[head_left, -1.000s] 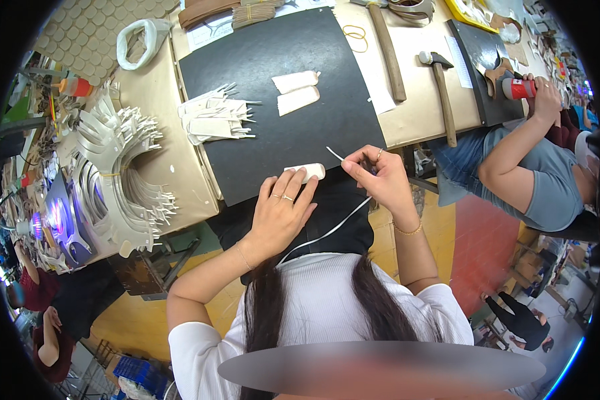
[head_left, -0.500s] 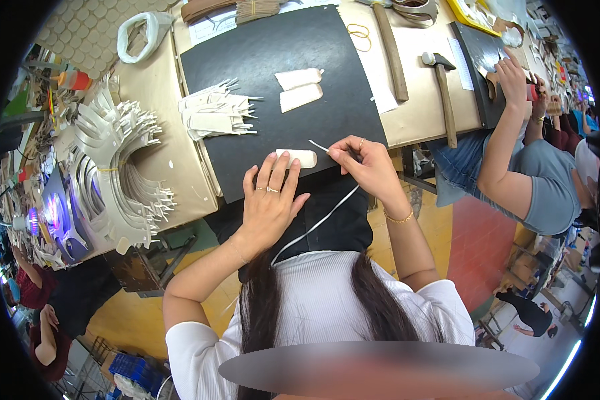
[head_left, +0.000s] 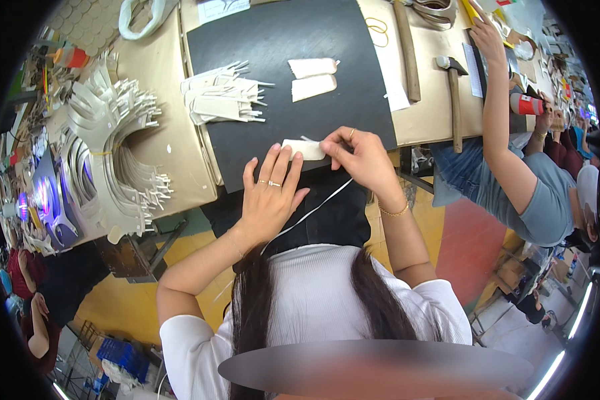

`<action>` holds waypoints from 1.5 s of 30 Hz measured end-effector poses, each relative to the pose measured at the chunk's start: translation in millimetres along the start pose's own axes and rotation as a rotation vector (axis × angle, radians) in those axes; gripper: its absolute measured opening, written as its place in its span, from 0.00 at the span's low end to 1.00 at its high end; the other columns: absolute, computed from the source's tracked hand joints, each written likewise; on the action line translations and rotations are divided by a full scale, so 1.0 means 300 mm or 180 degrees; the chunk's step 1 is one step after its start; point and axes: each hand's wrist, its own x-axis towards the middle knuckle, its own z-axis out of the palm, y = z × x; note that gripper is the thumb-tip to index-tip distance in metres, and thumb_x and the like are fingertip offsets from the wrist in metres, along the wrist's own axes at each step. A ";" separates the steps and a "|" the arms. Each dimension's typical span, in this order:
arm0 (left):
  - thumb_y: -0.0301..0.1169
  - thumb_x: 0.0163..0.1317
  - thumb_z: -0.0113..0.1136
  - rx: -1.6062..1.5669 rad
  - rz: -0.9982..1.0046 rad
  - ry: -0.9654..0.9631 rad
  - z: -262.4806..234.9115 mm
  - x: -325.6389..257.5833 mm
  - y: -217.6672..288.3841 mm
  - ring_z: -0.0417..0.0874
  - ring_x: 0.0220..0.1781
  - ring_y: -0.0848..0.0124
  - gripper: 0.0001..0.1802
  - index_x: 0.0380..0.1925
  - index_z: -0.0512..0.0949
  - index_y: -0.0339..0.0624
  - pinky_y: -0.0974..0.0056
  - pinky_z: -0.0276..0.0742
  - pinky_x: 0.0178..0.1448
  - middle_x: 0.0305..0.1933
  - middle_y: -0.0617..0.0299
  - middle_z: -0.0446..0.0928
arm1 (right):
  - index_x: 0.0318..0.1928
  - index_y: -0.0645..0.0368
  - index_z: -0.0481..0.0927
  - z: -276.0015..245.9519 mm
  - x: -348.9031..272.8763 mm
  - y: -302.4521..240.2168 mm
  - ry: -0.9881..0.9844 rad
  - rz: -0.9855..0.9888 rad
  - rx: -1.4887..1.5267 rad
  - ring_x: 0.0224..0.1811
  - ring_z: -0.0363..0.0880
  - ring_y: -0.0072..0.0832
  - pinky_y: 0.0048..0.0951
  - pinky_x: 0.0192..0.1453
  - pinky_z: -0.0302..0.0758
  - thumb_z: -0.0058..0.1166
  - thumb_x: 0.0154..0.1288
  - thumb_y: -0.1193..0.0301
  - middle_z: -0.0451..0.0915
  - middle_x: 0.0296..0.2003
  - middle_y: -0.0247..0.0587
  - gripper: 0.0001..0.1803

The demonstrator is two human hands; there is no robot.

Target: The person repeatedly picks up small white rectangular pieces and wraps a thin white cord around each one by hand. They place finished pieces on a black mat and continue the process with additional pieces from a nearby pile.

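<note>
A small cream leather-like piece (head_left: pixel 303 149) lies near the front edge of a black mat (head_left: pixel 263 43). My left hand (head_left: pixel 271 200) is open, its stretched fingertips resting on the left end of that piece. At the right end, the fingers of my right hand (head_left: pixel 360 160) pinch a thin white cord (head_left: pixel 317 209). The cord's short tip shows along the piece's far edge, and its long tail hangs over my lap. Farther back lie two similar cream pieces (head_left: pixel 313 78) side by side. A pile of cream pieces with thin strips (head_left: pixel 223 99) sits to their left.
Stacked cream curved parts (head_left: pixel 117 157) cover the left table. Beyond the mat's right side are a wooden stick (head_left: pixel 409 57), a hammer (head_left: pixel 455 110) and yellow rubber bands (head_left: pixel 377 30). A co-worker's arm (head_left: pixel 503 133) reaches over the table at right.
My right hand has moved slightly left, bringing the cord's tip from beyond the piece onto its far edge. My left fingertips stay on the piece. The co-worker's arm has reached farther forward.
</note>
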 end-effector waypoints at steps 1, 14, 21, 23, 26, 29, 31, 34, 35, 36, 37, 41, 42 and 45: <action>0.44 0.62 0.71 0.0016 -0.0002 -0.0008 0.000 -0.002 0.000 0.63 0.79 0.55 0.41 0.72 0.68 0.42 0.42 0.53 0.76 0.75 0.51 0.65 | 0.39 0.64 0.85 0.000 0.004 0.001 0.0016 0.0017 0.0031 0.26 0.77 0.15 0.22 0.34 0.72 0.63 0.73 0.66 0.82 0.23 0.31 0.12; 0.45 0.62 0.71 0.0182 -0.0037 0.0034 0.014 -0.006 0.002 0.62 0.77 0.55 0.37 0.70 0.73 0.46 0.42 0.56 0.72 0.76 0.56 0.64 | 0.37 0.67 0.86 0.081 0.074 -0.099 -0.0249 -0.0377 -0.0753 0.28 0.86 0.27 0.28 0.37 0.79 0.61 0.70 0.68 0.86 0.24 0.42 0.12; 0.44 0.62 0.70 0.0211 -0.0029 0.0070 0.020 -0.006 0.000 0.62 0.77 0.55 0.36 0.69 0.73 0.47 0.42 0.55 0.71 0.76 0.56 0.65 | 0.37 0.67 0.87 0.085 0.103 -0.096 -0.0215 -0.0352 -0.0985 0.30 0.87 0.43 0.38 0.41 0.81 0.60 0.67 0.65 0.85 0.23 0.49 0.15; 0.44 0.62 0.70 0.0215 -0.0030 0.0038 0.018 -0.006 -0.001 0.62 0.77 0.56 0.36 0.70 0.73 0.47 0.42 0.55 0.71 0.76 0.56 0.64 | 0.36 0.68 0.86 0.080 0.107 -0.097 -0.0280 -0.0320 -0.0971 0.26 0.87 0.33 0.32 0.36 0.80 0.60 0.68 0.66 0.85 0.22 0.45 0.15; 0.44 0.62 0.70 0.0157 -0.0052 0.0023 0.015 -0.006 -0.003 0.61 0.77 0.55 0.37 0.70 0.72 0.48 0.43 0.55 0.71 0.77 0.55 0.63 | 0.36 0.68 0.86 0.077 0.112 -0.101 -0.0353 -0.0229 -0.0948 0.26 0.87 0.33 0.32 0.36 0.80 0.59 0.68 0.66 0.85 0.22 0.44 0.15; 0.44 0.62 0.71 0.0094 -0.0069 0.0041 0.011 -0.003 -0.004 0.60 0.77 0.55 0.37 0.70 0.72 0.48 0.44 0.55 0.71 0.78 0.54 0.62 | 0.35 0.68 0.86 0.075 0.113 -0.105 -0.0364 -0.0205 -0.0973 0.25 0.87 0.33 0.32 0.36 0.80 0.59 0.68 0.65 0.85 0.22 0.44 0.15; 0.44 0.61 0.71 0.0086 -0.0062 0.0035 0.007 0.000 -0.004 0.60 0.77 0.55 0.37 0.70 0.72 0.48 0.44 0.55 0.71 0.78 0.53 0.61 | 0.35 0.67 0.86 0.075 0.113 -0.105 -0.0371 -0.0215 -0.0993 0.25 0.87 0.33 0.32 0.36 0.80 0.59 0.68 0.65 0.85 0.21 0.44 0.15; 0.43 0.61 0.71 0.0107 -0.0039 -0.0020 -0.004 0.008 -0.004 0.61 0.77 0.55 0.36 0.69 0.73 0.47 0.44 0.56 0.71 0.79 0.53 0.60 | 0.35 0.67 0.86 0.078 0.111 -0.101 -0.0343 -0.0241 -0.0991 0.25 0.86 0.34 0.32 0.36 0.80 0.59 0.67 0.64 0.85 0.21 0.44 0.16; 0.43 0.61 0.71 0.0109 -0.0035 -0.0044 -0.009 0.012 -0.004 0.61 0.77 0.55 0.36 0.68 0.73 0.47 0.44 0.57 0.71 0.79 0.52 0.61 | 0.35 0.67 0.86 0.078 0.110 -0.100 -0.0326 -0.0255 -0.0972 0.25 0.86 0.34 0.32 0.36 0.80 0.59 0.67 0.64 0.85 0.21 0.44 0.16; 0.43 0.60 0.71 0.0121 -0.0016 -0.0050 -0.015 0.016 -0.004 0.62 0.76 0.54 0.36 0.68 0.73 0.47 0.44 0.58 0.71 0.79 0.52 0.61 | 0.35 0.67 0.86 0.077 0.109 -0.100 -0.0312 -0.0264 -0.0978 0.24 0.86 0.33 0.32 0.35 0.79 0.59 0.68 0.63 0.84 0.21 0.44 0.16; 0.43 0.60 0.71 0.0120 -0.0016 -0.0099 -0.022 0.020 -0.003 0.63 0.76 0.54 0.36 0.68 0.73 0.46 0.44 0.60 0.71 0.79 0.52 0.62 | 0.34 0.67 0.86 0.075 0.106 -0.098 -0.0295 -0.0273 -0.0969 0.24 0.86 0.32 0.31 0.35 0.79 0.60 0.68 0.63 0.84 0.20 0.43 0.16; 0.41 0.59 0.72 0.0049 0.0066 -0.0167 -0.047 0.043 -0.006 0.66 0.75 0.51 0.37 0.67 0.73 0.42 0.45 0.63 0.74 0.76 0.47 0.66 | 0.33 0.68 0.85 0.019 0.077 -0.090 -0.0092 -0.0092 -0.1050 0.22 0.84 0.28 0.30 0.32 0.77 0.63 0.68 0.62 0.82 0.19 0.43 0.18; 0.40 0.58 0.72 -0.0009 0.0085 -0.0160 -0.052 0.047 -0.006 0.67 0.75 0.50 0.37 0.67 0.73 0.41 0.45 0.64 0.75 0.75 0.46 0.67 | 0.32 0.68 0.84 -0.007 0.063 -0.089 -0.0101 0.0063 -0.0895 0.20 0.82 0.25 0.30 0.29 0.75 0.64 0.68 0.61 0.80 0.17 0.43 0.19; 0.39 0.58 0.73 -0.0025 0.0121 -0.0192 -0.059 0.056 -0.003 0.68 0.76 0.49 0.37 0.66 0.73 0.39 0.46 0.64 0.78 0.73 0.42 0.68 | 0.30 0.68 0.83 -0.053 0.033 -0.069 0.0001 0.0349 -0.0987 0.25 0.83 0.48 0.38 0.34 0.77 0.65 0.66 0.61 0.80 0.19 0.51 0.20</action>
